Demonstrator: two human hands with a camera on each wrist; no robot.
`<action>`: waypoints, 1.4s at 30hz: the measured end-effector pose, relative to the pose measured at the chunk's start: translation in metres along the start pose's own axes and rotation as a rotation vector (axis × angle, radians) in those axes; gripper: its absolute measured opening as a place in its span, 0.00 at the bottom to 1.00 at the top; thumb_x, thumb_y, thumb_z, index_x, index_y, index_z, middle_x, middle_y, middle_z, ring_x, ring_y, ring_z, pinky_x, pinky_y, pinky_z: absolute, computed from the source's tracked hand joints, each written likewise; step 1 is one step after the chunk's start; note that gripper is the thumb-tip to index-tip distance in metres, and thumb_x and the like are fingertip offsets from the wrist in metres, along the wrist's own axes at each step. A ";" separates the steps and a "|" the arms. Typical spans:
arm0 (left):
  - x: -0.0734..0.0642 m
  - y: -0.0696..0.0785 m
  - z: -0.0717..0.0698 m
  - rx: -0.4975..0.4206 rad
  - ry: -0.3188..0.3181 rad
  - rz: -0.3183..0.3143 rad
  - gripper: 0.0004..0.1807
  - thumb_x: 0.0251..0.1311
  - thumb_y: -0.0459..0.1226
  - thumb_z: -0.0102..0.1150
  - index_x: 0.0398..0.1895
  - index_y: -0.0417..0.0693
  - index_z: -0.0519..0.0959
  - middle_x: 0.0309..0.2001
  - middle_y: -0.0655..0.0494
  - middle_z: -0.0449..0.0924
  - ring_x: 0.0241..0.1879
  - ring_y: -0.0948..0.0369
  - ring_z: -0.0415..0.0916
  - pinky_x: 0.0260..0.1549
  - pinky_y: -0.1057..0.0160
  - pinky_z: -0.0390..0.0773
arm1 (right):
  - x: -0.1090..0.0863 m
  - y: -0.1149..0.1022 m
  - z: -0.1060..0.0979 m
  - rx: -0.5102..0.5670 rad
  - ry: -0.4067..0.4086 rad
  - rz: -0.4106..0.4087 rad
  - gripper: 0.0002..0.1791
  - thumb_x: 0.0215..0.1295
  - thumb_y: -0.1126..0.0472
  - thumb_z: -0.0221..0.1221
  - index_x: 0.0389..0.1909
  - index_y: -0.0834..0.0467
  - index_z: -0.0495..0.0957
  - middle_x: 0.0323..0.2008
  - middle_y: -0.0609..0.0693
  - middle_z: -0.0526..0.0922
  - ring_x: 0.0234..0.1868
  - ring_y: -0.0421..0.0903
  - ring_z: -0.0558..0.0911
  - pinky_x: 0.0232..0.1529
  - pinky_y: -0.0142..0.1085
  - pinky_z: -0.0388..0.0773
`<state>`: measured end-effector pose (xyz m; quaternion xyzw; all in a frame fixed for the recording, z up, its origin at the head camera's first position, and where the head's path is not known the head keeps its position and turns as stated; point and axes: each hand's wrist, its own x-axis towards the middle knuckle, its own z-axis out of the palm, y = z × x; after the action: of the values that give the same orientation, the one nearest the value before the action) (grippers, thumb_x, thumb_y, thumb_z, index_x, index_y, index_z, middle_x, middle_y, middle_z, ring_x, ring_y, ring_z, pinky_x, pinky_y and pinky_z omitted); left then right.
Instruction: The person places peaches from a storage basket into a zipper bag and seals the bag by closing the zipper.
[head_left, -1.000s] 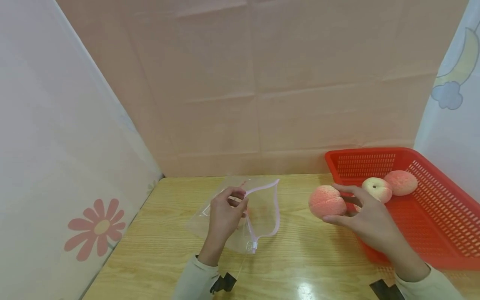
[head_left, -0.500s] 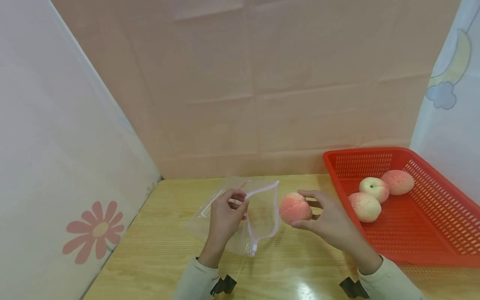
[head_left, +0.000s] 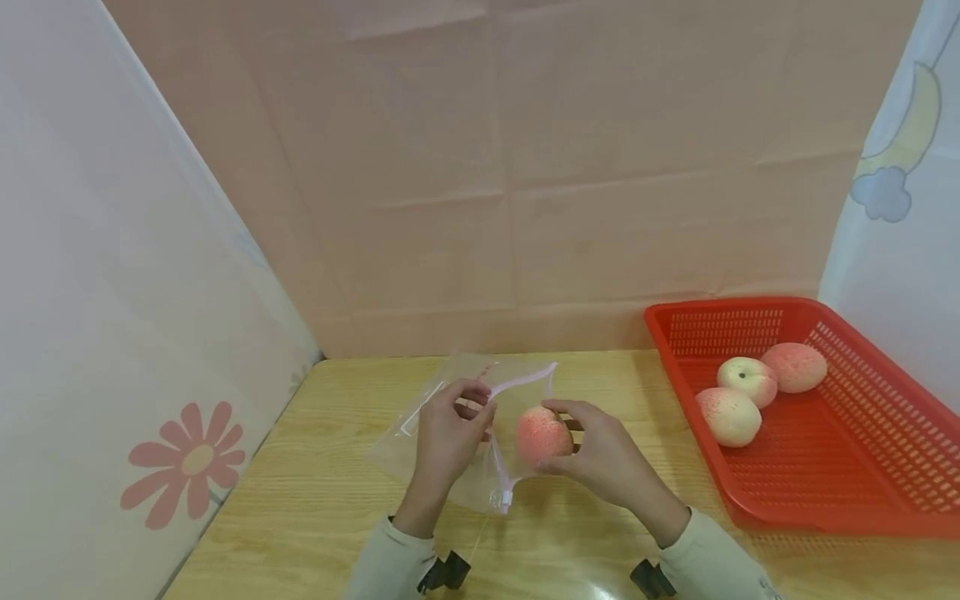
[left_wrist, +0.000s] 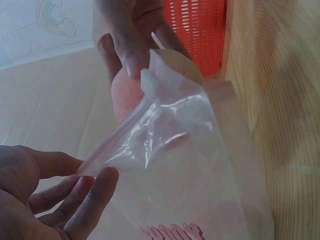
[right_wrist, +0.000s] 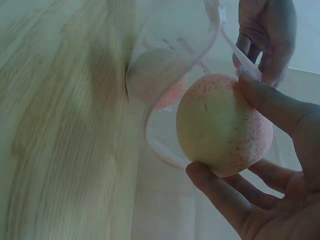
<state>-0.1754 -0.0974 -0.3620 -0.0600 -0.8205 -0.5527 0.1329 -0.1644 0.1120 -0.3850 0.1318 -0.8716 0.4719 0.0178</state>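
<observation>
My left hand point(head_left: 450, 429) pinches one edge of a clear zip bag point(head_left: 474, 492), whose pink-trimmed mouth gapes toward the right. Between the thumb and fingers of my right hand point(head_left: 611, 458) is a pink-and-cream peach point(head_left: 542, 435), held right at that mouth. From the right wrist, the held peach point(right_wrist: 225, 125) overlaps the opening, and another peach point(right_wrist: 155, 77) shows through the plastic farther inside. The slider point(head_left: 506, 500) sits at the bag's near corner. In the left wrist view, the film point(left_wrist: 185, 120) covers part of the held peach.
A red slotted plastic basket point(head_left: 832, 492) stands on the right of the wooden table point(head_left: 300, 500), with a pale peach point(head_left: 729, 417), a cream one point(head_left: 746, 379) and a pinker one point(head_left: 795, 367) inside. A pinkish backdrop point(head_left: 420, 208) closes off the back; a flower-print sheet point(head_left: 187, 292) lines the left.
My right hand has carried the peach leftward from beside the basket to the bag's mouth. The left hand has kept its pinch on the bag, nearly in place.
</observation>
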 end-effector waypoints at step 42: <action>-0.004 0.002 0.005 0.003 -0.018 0.045 0.08 0.56 0.27 0.67 0.38 0.41 0.82 0.33 0.45 0.83 0.24 0.61 0.82 0.18 0.66 0.84 | 0.025 -0.004 0.048 -0.285 -0.066 -0.008 0.36 0.48 0.56 0.74 0.59 0.64 0.78 0.56 0.58 0.83 0.57 0.57 0.82 0.56 0.54 0.80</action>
<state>-0.1717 -0.0923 -0.3629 -0.0834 -0.8210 -0.5476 0.1382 -0.1833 0.0647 -0.4040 0.1466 -0.9294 0.3386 0.0096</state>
